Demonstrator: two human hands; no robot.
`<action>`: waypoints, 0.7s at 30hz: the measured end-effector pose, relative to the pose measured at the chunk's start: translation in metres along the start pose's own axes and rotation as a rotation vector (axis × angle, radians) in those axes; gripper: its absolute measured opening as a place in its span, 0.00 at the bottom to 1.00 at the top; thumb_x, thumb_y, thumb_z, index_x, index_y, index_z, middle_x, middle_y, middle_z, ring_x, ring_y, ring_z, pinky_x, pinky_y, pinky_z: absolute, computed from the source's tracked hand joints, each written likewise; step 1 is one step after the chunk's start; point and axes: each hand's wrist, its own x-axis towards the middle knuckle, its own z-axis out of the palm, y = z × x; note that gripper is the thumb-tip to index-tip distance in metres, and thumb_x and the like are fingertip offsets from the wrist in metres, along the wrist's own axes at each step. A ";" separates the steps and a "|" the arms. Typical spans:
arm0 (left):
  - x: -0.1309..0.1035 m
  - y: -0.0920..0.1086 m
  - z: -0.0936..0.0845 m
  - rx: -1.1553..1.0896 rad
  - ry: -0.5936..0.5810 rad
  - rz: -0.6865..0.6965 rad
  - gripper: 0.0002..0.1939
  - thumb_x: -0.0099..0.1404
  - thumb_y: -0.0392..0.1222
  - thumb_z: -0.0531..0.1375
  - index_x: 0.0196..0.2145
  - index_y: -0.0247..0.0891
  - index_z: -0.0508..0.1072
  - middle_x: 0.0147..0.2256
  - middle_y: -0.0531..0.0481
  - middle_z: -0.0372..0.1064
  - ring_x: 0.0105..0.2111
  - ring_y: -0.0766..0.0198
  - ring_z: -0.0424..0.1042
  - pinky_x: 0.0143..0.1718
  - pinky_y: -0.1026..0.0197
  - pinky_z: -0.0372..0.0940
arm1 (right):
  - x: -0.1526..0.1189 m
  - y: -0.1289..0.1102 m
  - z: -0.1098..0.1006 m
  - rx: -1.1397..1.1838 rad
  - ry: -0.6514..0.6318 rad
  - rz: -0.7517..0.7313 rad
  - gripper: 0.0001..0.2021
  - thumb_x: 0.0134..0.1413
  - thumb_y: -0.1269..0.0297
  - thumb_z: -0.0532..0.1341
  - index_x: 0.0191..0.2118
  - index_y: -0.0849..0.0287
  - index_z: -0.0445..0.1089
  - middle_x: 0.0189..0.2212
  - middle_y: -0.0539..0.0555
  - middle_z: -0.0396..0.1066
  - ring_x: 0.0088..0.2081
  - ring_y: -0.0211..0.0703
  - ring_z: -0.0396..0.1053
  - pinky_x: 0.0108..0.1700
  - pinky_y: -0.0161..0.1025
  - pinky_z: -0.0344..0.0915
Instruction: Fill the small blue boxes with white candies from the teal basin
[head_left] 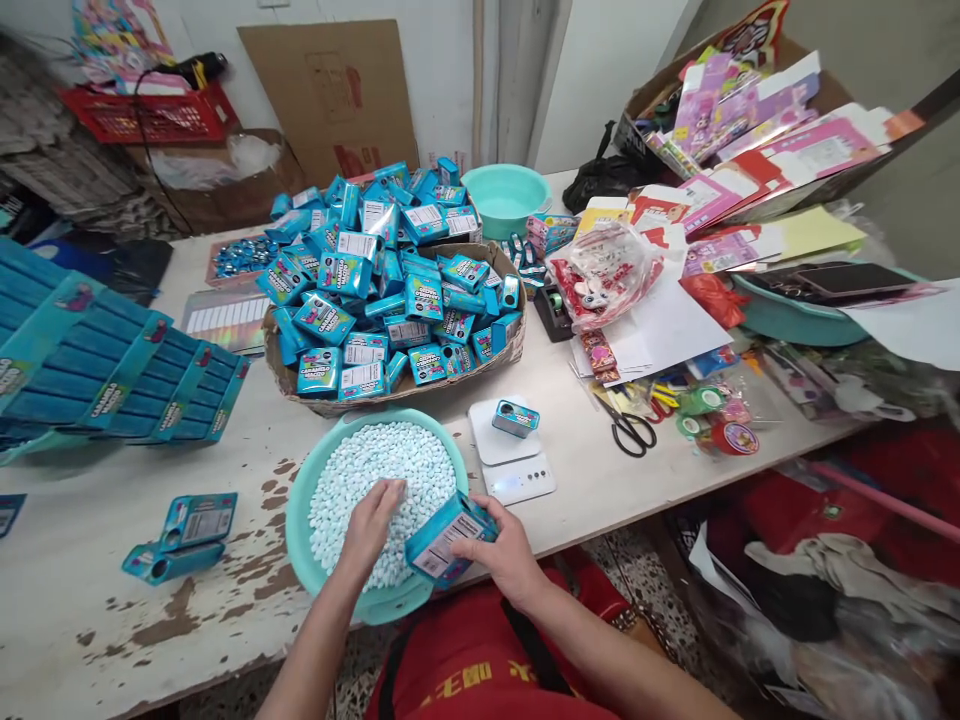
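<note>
A turquoise basin (pixel 296 520) full of small pale blue and white candies (pixel 409 450) stands at the table's front. Down among these candies is my left hand (pixel 373 515), its fingers bent together and the tips partly hidden. My right hand (pixel 506 552) grips a blue printed candy box (pixel 448 535), held tilted over the basin's right side. Just to the right, a white kitchen scale (pixel 510 470) carries another small blue box (pixel 516 418) with a round hole in its end.
Behind the basin, a cardboard carton (pixel 330 405) is heaped with blue boxes. Two more boxes (pixel 184 540) lie at left, near stacked blue packs (pixel 112 350). Black scissors (pixel 634 432), tape rolls (pixel 701 400) and a plastic bag (pixel 607 270) lie at right. An empty-looking basin (pixel 506 190) stands behind.
</note>
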 end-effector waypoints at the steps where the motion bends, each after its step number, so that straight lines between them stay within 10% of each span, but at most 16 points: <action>1: 0.011 -0.005 0.000 0.130 0.095 0.117 0.18 0.55 0.55 0.59 0.34 0.38 0.73 0.39 0.44 0.70 0.44 0.50 0.67 0.47 0.52 0.60 | -0.003 0.000 -0.004 -0.018 0.000 -0.009 0.27 0.27 0.61 0.74 0.40 0.58 0.68 0.28 0.47 0.73 0.32 0.44 0.70 0.39 0.39 0.67; 5: 0.039 -0.025 0.013 0.446 0.198 0.353 0.12 0.51 0.45 0.64 0.34 0.41 0.71 0.39 0.42 0.67 0.47 0.48 0.63 0.51 0.51 0.55 | -0.017 0.009 -0.019 -0.085 0.052 -0.051 0.26 0.30 0.59 0.73 0.41 0.58 0.69 0.30 0.48 0.75 0.33 0.47 0.72 0.40 0.42 0.68; 12: 0.041 -0.021 0.014 0.375 0.313 0.146 0.08 0.55 0.43 0.62 0.23 0.42 0.66 0.23 0.50 0.61 0.35 0.55 0.66 0.34 0.62 0.57 | -0.023 0.019 -0.050 -0.173 0.261 -0.099 0.26 0.32 0.58 0.72 0.41 0.60 0.69 0.33 0.54 0.76 0.35 0.51 0.73 0.42 0.47 0.69; 16: 0.045 -0.009 -0.008 -0.051 0.429 -0.012 0.08 0.56 0.44 0.58 0.23 0.40 0.66 0.24 0.51 0.63 0.27 0.62 0.65 0.25 0.65 0.55 | -0.019 0.018 -0.061 -0.235 0.303 -0.099 0.25 0.33 0.58 0.71 0.41 0.60 0.69 0.32 0.53 0.75 0.35 0.51 0.73 0.40 0.45 0.69; 21: 0.043 0.003 -0.030 -0.885 0.271 -0.213 0.06 0.54 0.42 0.55 0.29 0.37 0.67 0.26 0.50 0.66 0.23 0.66 0.67 0.18 0.68 0.55 | -0.013 0.019 -0.064 -0.242 0.290 -0.088 0.25 0.33 0.57 0.70 0.41 0.61 0.69 0.31 0.54 0.76 0.33 0.51 0.73 0.38 0.46 0.69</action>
